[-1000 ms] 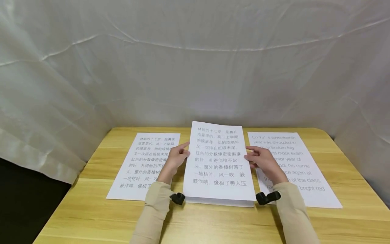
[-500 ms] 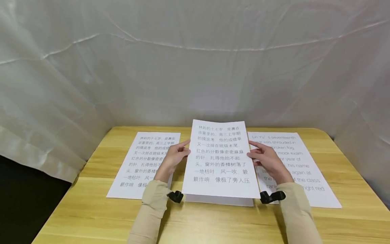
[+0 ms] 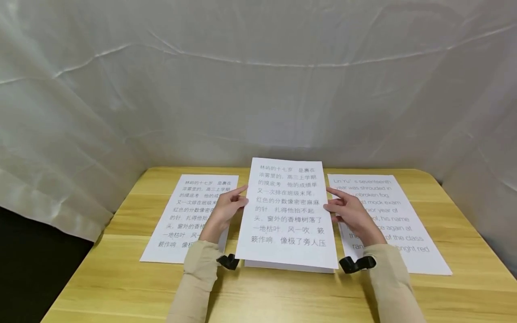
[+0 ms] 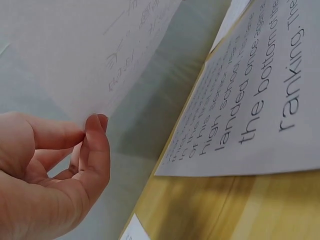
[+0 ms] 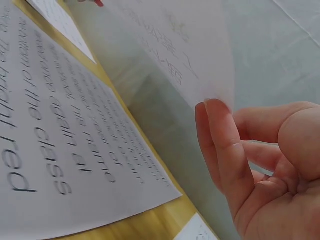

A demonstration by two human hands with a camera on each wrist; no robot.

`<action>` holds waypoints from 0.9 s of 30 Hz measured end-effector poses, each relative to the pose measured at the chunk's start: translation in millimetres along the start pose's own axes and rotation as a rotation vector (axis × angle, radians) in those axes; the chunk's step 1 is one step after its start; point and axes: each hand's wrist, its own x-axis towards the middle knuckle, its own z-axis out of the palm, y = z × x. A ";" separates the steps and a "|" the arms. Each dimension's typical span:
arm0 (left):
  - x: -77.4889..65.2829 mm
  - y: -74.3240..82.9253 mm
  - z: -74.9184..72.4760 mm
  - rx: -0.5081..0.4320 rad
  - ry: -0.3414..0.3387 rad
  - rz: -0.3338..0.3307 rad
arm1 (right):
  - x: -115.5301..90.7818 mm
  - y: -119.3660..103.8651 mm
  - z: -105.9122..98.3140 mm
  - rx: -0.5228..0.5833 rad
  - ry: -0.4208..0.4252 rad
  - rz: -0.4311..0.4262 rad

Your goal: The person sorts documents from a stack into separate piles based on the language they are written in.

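Observation:
A white sheet of paper (image 3: 286,213) printed with Chinese text is held up, tilted, between both hands. My left hand (image 3: 227,208) pinches its left edge between thumb and fingers; the right hand (image 3: 355,215) pinches the right edge the same way. In the wrist views, print shows faintly through the back of this sheet. Below it lies a sheet with large English print (image 4: 250,115), most of it hidden in the head view, where a strip of white paper (image 3: 288,267) shows under the raised sheet's front edge.
Flat on the wooden table (image 3: 278,296), another sheet with Chinese text (image 3: 161,251) lies on the left, partly behind the left hand. A sheet with English text (image 3: 428,262) lies on the right under the right forearm. A pale curtain (image 3: 258,98) hangs behind the table.
The held sheet has come up a little from the paper below, then shifted slightly left, with both hands moving along with it. The sheets on the table stay in place.

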 end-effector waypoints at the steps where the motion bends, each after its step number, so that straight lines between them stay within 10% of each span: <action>1: -1.1 0.1 -1.6 -0.004 0.000 0.001 | -1.1 -0.6 2.3 0.005 0.001 0.004; 27: -30.9 -20.7 -114.2 0.121 -0.032 -0.109 | 11.4 -3.8 120.3 -0.075 -0.058 0.003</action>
